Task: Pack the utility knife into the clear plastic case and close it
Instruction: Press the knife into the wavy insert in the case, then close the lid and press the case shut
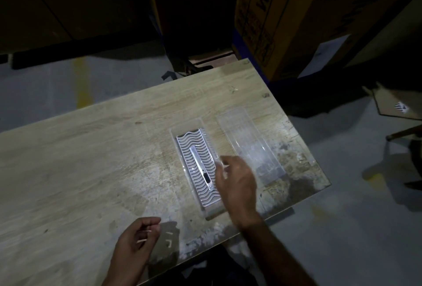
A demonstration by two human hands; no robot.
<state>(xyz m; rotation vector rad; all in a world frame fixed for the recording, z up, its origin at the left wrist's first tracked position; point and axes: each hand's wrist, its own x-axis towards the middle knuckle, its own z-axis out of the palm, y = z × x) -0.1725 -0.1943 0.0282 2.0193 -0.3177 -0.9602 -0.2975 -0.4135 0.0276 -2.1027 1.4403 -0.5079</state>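
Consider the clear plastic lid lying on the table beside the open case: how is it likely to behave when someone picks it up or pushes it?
The clear lid looks thin and see-through, so it is probably light and may flex a little if lifted by one end. It lies flat on the smooth wooden table, so a push would likely slide it, not tip it. Its glossy surface may be slippery.

Utility knife lies flat in open clear case — lid beside it.

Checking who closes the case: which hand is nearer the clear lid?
Right. The right hand hovers between the case base and the lid, beside it; the left hand is back near the table's front edge.
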